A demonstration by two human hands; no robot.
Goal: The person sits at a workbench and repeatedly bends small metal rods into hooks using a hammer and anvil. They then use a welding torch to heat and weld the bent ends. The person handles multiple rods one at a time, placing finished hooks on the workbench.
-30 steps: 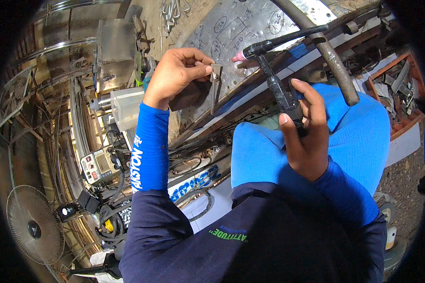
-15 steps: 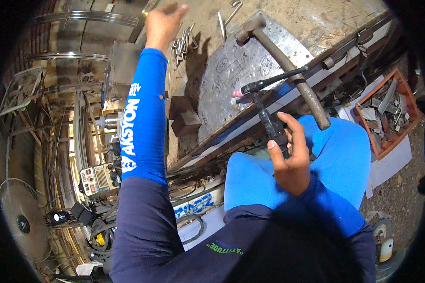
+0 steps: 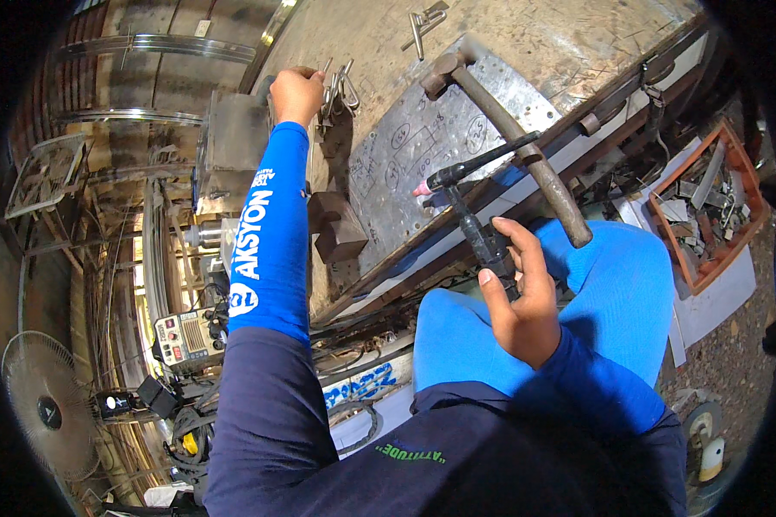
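Work surface (image 3: 591,47): brownish, worn and scratched bench top; its near edge runs slantwise past my knees.
Left hand (image 3: 296,96): my arm is stretched out along the left edge of the surface; fingers bent inward beside the bent rods (image 3: 343,86). Fingertips mostly hidden behind my own hand, so I cannot tell how far apart they are or whether they have hold of a rod.
Bent rods: a small bunch of hooked metal pieces near the left edge of the surface, just right of my left hand.
Second group: more bent pieces (image 3: 416,36) farther in from that edge, beyond the plate.
Right hand (image 3: 528,308): fingers curled round the handle of the torch (image 3: 469,227), thumb on one side, forefinger on the other; a loose, part-closed grip.
Torch: black, held over the near edge of the surface, pink nozzle (image 3: 422,188) pointing left above the plate.
Plate (image 3: 418,159): grey metal, hand-marked, lying flat along the near edge.
Hammer (image 3: 491,105): head by the plate's far corner, handle passing out over the near edge. The torch's rear end crosses in front of the handle; contact cannot be told.
Block (image 3: 341,241): dark metal, left of the plate, toward the near left corner.
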